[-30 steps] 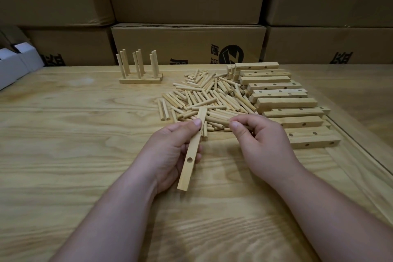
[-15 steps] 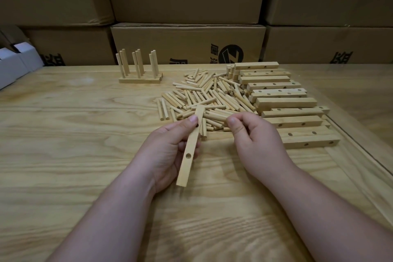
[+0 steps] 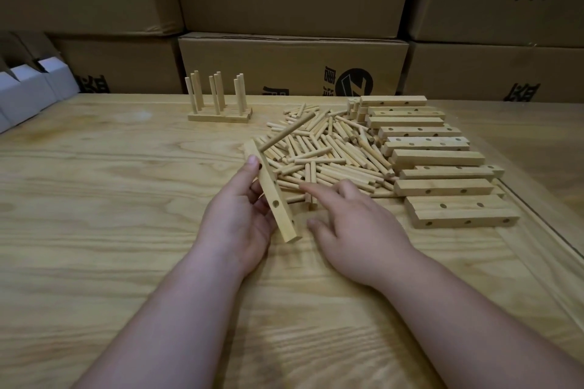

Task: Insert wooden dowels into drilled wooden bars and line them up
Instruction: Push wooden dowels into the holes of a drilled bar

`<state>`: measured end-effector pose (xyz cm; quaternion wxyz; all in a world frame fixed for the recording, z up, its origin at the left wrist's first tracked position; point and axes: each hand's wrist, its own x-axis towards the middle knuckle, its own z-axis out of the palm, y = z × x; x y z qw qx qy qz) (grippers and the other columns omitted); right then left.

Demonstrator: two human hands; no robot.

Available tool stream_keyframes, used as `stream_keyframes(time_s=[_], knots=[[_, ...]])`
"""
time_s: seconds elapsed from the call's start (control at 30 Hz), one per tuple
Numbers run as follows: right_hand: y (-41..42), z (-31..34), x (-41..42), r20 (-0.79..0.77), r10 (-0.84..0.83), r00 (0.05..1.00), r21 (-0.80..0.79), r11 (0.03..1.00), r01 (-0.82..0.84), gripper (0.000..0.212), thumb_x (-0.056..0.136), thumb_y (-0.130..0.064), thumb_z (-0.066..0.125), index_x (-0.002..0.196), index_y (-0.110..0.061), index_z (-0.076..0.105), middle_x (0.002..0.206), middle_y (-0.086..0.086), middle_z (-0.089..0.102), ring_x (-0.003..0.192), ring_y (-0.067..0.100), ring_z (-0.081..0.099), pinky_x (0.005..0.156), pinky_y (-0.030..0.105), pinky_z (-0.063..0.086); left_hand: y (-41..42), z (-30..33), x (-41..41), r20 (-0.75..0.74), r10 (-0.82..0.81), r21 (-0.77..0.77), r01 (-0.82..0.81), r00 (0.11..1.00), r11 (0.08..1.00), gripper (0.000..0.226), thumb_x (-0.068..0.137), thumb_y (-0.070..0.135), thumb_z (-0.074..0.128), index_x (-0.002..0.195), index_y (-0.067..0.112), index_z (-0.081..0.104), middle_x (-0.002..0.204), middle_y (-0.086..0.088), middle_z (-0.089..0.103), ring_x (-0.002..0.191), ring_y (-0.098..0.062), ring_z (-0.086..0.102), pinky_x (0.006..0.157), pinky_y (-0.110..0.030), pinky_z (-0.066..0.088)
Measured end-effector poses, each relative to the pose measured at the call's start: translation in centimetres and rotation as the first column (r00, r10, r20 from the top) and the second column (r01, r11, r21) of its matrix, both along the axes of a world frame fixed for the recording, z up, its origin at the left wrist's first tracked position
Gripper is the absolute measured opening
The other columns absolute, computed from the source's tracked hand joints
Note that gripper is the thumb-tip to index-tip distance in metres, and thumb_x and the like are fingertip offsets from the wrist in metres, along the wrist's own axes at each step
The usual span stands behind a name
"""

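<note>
Change since earlier frames: right hand [image 3: 354, 227] no longer pinches at the near edge of the dowel pile; its fingers are now spread. One dowel [image 3: 288, 131] now stands in the far hole of the held bar [image 3: 271, 191], which was bare before. The bar's far end has swung left.
Left hand [image 3: 241, 224]: grips the bar, thumb pressed on its upper face, fingers curled behind it.
Held bar: tilted, far end up and left, near end low beside the right hand. At least one empty hole shows on the face toward the camera.
Inserted dowel: juts from the bar's far end, slanting up and right over the pile.
Right hand: palm down, fingers apart and holding nothing; index fingertip reaches the near edge of the pile. Contact with a dowel cannot be confirmed.
Dowel pile [image 3: 328, 151]: loose heap at table centre, just beyond both hands.
Drilled bars [image 3: 442, 167]: stacked in a stepped row right of the pile, running from far to near.
Finished assembly [image 3: 219, 104]: bars with upright dowels, far left of the pile, well apart from it.
Table [image 3: 94, 199]: light wood grain.
Cardboard boxes [image 3: 290, 66]: stacked along the far side.
White cartons [image 3: 28, 91]: far left edge.
</note>
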<state>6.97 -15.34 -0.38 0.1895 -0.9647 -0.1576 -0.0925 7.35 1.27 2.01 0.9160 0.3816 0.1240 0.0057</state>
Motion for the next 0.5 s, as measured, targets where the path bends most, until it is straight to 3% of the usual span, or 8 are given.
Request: stream_keyframes(time_s=[0.13,0.27,0.4,0.5], knots=[[1.02,-0.06,0.17,0.055,-0.022,0.998,-0.066,0.998,0.026,0.045,0.096,-0.049,0.041,0.141,-0.048,0.039,0.114,-0.008,0.043,0.108,0.019,0.051,0.084,0.036,0.047,-0.25,-0.06,-0.07,0.002,-0.001,0.022,0.001,1.0,1.0,0.043,0.098,0.029,0.064,0.06,0.017,0.08,0.066,-0.002,0.068,0.051,-0.013,0.067,0.048,-0.027,0.055],[0.91,-0.06,0.33,0.057,-0.074,0.996,0.002,0.997,0.074,0.031,0.095,-0.047,0.048,0.12,-0.037,0.064,0.108,-0.012,0.049,0.099,0.014,0.057,0.076,0.033,0.051,-0.5,0.11,-0.2,-0.025,0.016,0.035,-0.015,1.0,0.999,0.034,0.097,0.028,0.065,0.07,0.013,0.078,0.065,-0.004,0.067,0.048,-0.012,0.065,0.044,-0.024,0.052],[0.45,-0.01,0.68,0.064,-0.142,0.988,0.14,0.981,0.132,0.018,0.097,-0.035,0.054,0.109,-0.033,0.067,0.103,-0.012,0.057,0.091,0.014,0.06,0.079,0.038,0.054,-0.46,0.04,-0.25,-0.045,0.034,0.056,-0.032,0.998,0.998,0.022,0.096,0.028,0.067,0.083,0.012,0.072,0.069,-0.004,0.063,0.047,-0.01,0.062,0.044,-0.022,0.051],[0.1,0.07,0.91,0.093,-0.207,0.974,0.227,0.957,0.182,0.012,0.096,-0.031,0.057,0.105,-0.034,0.065,0.096,-0.015,0.061,0.086,0.008,0.06,0.07,0.03,0.05,-0.34,0.06,-0.28,-0.048,0.027,0.058,-0.024,0.998,0.998,0.02,0.096,0.028,0.067,0.086,0.011,0.072,0.072,-0.005,0.063,0.048,-0.01,0.062,0.045,-0.023,0.051]])
